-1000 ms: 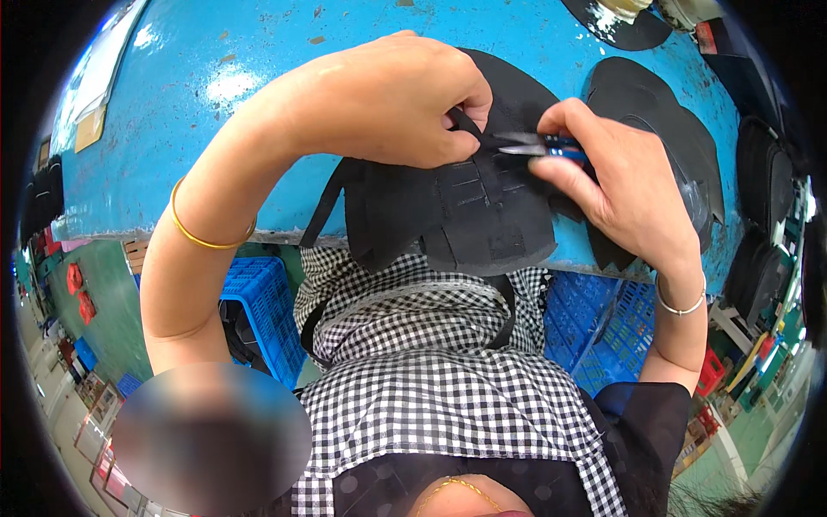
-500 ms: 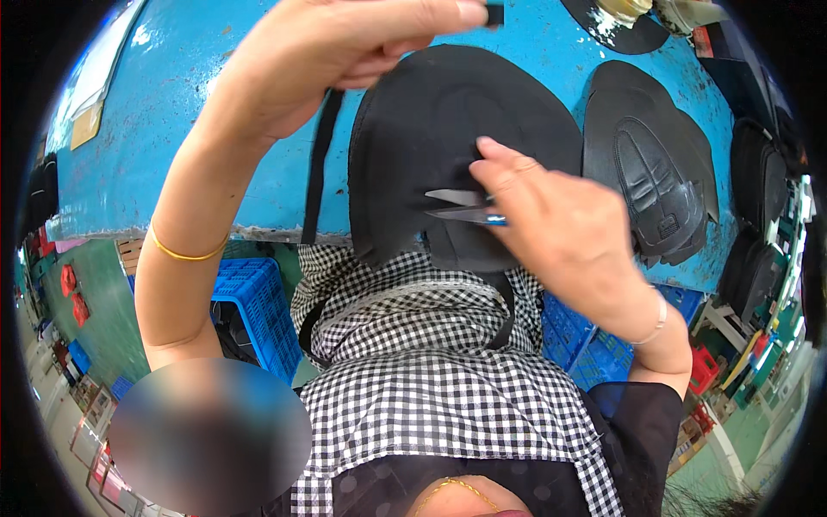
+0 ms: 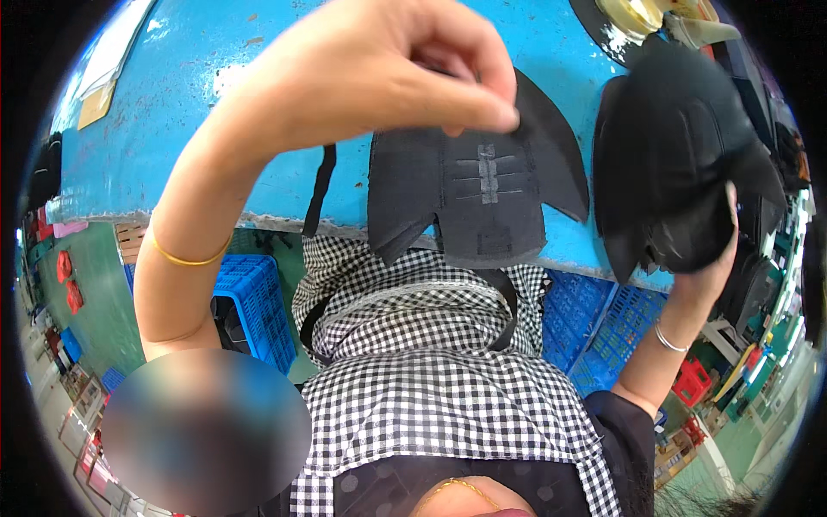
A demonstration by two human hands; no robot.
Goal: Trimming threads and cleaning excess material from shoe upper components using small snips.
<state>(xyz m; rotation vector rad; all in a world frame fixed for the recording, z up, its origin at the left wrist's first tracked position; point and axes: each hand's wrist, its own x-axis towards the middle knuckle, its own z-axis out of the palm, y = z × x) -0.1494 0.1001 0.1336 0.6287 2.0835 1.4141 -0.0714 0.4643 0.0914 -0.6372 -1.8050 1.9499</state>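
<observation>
Panel of flat, black, notched sheet material (image 3: 465,211) lies on glossy blue desk (image 3: 112,164), centre of frame. Left hand (image 3: 388,82), upper centre, above it: thumb and forefinger tips together; cannot tell whether fingers pinch anything. Right hand (image 3: 708,274), right of frame: partly hidden fingers closed on lower right edge of black, curved, embossed sheet (image 3: 680,146). Narrow black strip (image 3: 320,194), left of centre.

Brightly lit, w/ glare on blue tabletop (image 3: 194,52); sl. blurred at L hand (image 3: 388,82); bent & black toward rim.
</observation>
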